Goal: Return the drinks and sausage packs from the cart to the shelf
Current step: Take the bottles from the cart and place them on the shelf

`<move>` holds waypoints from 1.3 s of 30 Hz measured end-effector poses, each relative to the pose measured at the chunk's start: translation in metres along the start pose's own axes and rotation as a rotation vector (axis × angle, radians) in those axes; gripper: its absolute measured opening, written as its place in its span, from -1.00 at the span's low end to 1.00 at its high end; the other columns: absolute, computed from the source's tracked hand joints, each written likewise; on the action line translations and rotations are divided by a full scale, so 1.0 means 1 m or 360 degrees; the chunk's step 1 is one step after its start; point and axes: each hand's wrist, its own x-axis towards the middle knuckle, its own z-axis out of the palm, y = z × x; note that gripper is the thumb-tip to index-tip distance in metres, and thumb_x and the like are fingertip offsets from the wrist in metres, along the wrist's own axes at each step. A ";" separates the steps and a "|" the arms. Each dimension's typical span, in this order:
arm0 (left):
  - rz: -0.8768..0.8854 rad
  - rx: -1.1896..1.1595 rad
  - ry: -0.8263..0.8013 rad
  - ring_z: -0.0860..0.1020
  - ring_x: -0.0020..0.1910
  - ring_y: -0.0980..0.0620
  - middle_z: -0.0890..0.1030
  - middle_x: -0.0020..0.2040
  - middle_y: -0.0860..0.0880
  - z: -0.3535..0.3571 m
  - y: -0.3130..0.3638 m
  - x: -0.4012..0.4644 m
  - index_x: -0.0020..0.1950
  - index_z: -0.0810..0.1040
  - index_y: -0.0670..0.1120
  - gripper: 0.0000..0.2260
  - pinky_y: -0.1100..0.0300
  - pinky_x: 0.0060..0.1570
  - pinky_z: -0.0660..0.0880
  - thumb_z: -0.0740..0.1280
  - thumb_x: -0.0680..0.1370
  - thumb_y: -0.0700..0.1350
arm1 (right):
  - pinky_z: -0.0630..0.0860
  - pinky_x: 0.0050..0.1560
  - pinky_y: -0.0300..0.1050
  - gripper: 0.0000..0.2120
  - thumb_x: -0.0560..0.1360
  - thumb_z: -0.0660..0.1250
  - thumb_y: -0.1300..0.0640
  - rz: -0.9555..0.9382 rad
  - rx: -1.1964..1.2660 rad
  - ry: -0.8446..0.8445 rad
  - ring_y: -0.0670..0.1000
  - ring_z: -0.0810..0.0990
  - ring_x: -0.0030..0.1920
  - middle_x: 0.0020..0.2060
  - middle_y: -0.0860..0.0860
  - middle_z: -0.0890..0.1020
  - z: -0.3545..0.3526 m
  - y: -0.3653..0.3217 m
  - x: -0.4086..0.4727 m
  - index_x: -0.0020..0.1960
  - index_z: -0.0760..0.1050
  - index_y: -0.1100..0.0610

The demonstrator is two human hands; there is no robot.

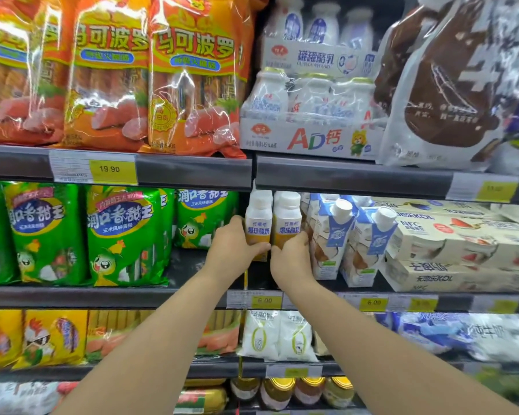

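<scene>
Glossy plastic sausage packs (108, 73)

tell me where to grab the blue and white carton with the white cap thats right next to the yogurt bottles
Grip the blue and white carton across its flat side panels at mid-body, coming straight in from the front. The sloped top and white cap give poor purchase, and the right hand, the yogurt bottle and a twin carton crowd its sides.

Left hand (232, 250) and right hand (291, 259): bare, no gloves, rings or watch. Both forearms uncovered; no sleeve visible in frame.
</scene>
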 end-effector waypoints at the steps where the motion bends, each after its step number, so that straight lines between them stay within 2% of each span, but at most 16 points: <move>1: -0.0006 0.0001 -0.0007 0.57 0.10 -0.05 0.65 0.08 -0.05 0.000 0.000 0.001 0.16 0.48 -0.13 -0.52 0.18 -0.08 0.42 0.54 0.40 0.08 | 0.33 0.46 0.05 -0.47 0.55 0.33 0.24 -0.0021 0.0041 -0.0026 0.11 0.35 0.44 0.43 0.14 0.36 0.000 0.003 -0.003 0.44 0.18 0.24; 4: -0.0027 0.0021 -0.0033 0.55 0.15 -0.07 0.63 0.12 -0.06 0.002 0.001 0.003 0.19 0.46 -0.11 -0.51 0.14 -0.02 0.44 0.53 0.40 0.09 | 0.31 0.47 0.07 -0.41 0.53 0.36 0.21 -0.0058 0.0073 -0.0093 0.10 0.34 0.44 0.42 0.11 0.36 -0.002 0.010 -0.017 0.46 0.17 0.20; 6: -0.0032 0.0046 -0.0036 0.54 0.17 -0.08 0.61 0.14 -0.06 0.003 0.005 0.004 0.20 0.44 -0.12 -0.50 0.17 -0.05 0.38 0.52 0.41 0.09 | 0.32 0.46 0.06 -0.40 0.52 0.37 0.19 -0.0104 0.0050 -0.0148 0.09 0.35 0.44 0.41 0.08 0.36 -0.002 0.013 -0.023 0.47 0.19 0.17; 9: -0.0047 0.0075 -0.0014 0.55 0.15 -0.08 0.60 0.14 -0.06 0.007 0.010 0.004 0.21 0.42 -0.13 -0.48 0.18 -0.10 0.35 0.52 0.41 0.09 | 0.26 0.50 0.04 -0.38 0.53 0.34 0.15 -0.0126 -0.0034 -0.0246 0.08 0.26 0.48 0.49 0.08 0.25 -0.003 0.014 -0.025 0.50 0.16 0.18; 17: -0.0082 0.0057 0.0063 0.62 0.05 -0.12 0.64 0.06 -0.08 0.017 0.019 0.006 0.12 0.41 -0.11 -0.45 0.00 -0.01 0.59 0.55 0.33 0.14 | 0.22 0.51 0.08 -0.40 0.53 0.31 0.13 -0.0105 -0.0097 -0.0271 0.10 0.17 0.53 0.52 0.15 0.21 -0.009 0.012 -0.017 0.49 0.17 0.22; 21: -0.0085 0.0009 0.0074 0.62 0.06 -0.10 0.65 0.06 -0.06 0.017 0.016 0.005 0.11 0.43 -0.11 -0.48 0.07 -0.03 0.56 0.56 0.34 0.10 | 0.18 0.53 0.06 -0.36 0.54 0.30 0.13 -0.0103 -0.0107 -0.0281 0.10 0.13 0.55 0.53 0.15 0.16 -0.010 0.013 -0.017 0.52 0.12 0.23; 24: -0.0084 0.0043 0.0111 0.59 0.09 -0.11 0.64 0.08 -0.08 0.016 0.015 0.004 0.13 0.44 -0.14 -0.49 0.15 -0.10 0.44 0.55 0.37 0.08 | 0.15 0.54 0.05 -0.34 0.54 0.30 0.11 -0.0104 -0.0131 -0.0302 0.08 0.09 0.56 0.54 0.13 0.13 -0.010 0.014 -0.018 0.54 0.09 0.23; 30: -0.0082 0.0052 0.0105 0.57 0.13 -0.12 0.63 0.12 -0.11 0.016 0.014 0.005 0.18 0.43 -0.16 -0.45 0.09 -0.03 0.47 0.55 0.37 0.09 | 0.09 0.56 0.01 -0.34 0.55 0.31 0.11 -0.0133 -0.0169 -0.0325 0.07 0.05 0.57 0.56 0.12 0.11 -0.013 0.017 -0.019 0.53 0.09 0.23; 33: -0.0089 0.0073 0.0049 0.56 0.16 -0.11 0.61 0.15 -0.11 0.013 0.015 0.001 0.22 0.42 -0.17 -0.42 0.15 -0.05 0.42 0.55 0.37 0.09 | 0.11 0.54 -0.02 -0.38 0.55 0.31 0.11 -0.0136 -0.0206 -0.0333 0.06 0.09 0.55 0.55 0.11 0.12 -0.015 0.015 -0.021 0.50 0.13 0.24; 36: -0.0104 0.0131 -0.0028 0.56 0.15 -0.13 0.61 0.14 -0.15 0.006 0.014 -0.005 0.22 0.42 -0.20 -0.39 0.13 -0.05 0.44 0.55 0.37 0.11 | 0.22 0.50 0.02 -0.52 0.55 0.30 0.11 -0.0122 -0.0262 -0.0332 0.09 0.21 0.49 0.49 0.13 0.21 -0.019 0.012 -0.024 0.39 0.23 0.23; 39: -0.0100 0.0253 -0.0137 0.55 0.18 -0.15 0.60 0.17 -0.18 -0.006 0.010 -0.014 0.29 0.41 -0.23 -0.40 0.13 -0.03 0.41 0.47 0.45 0.13 | 0.23 0.46 -0.02 -0.53 0.57 0.30 0.11 -0.0134 -0.0349 -0.0338 0.09 0.25 0.46 0.46 0.13 0.25 -0.022 0.007 -0.028 0.39 0.25 0.23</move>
